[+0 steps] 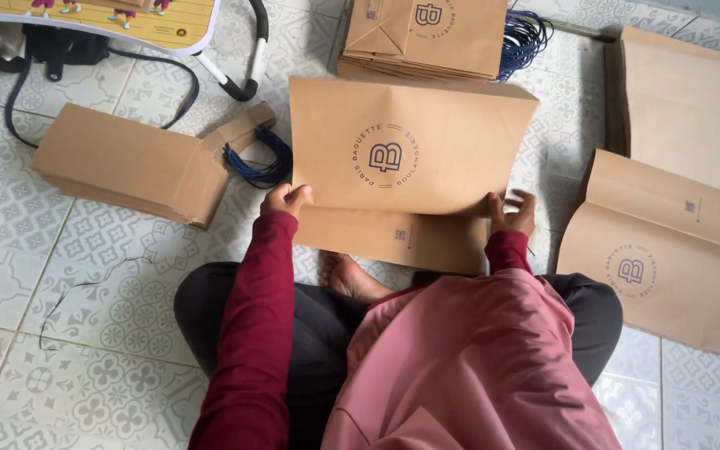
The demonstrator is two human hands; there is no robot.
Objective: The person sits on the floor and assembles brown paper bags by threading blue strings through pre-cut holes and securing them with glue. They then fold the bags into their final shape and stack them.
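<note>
On the tiled floor [85,333], left hand [287,200] and right hand [513,212] are pinching the flat paper bag [410,158] edges; uneven pull is risking a crooked crease.

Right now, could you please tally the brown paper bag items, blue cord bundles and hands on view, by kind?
Flat brown bag held by left hand and right hand: 1
Other brown bag sheets or stacks: 4
Blue cord bundles: 2
Hands: 2
Total: 9
</note>
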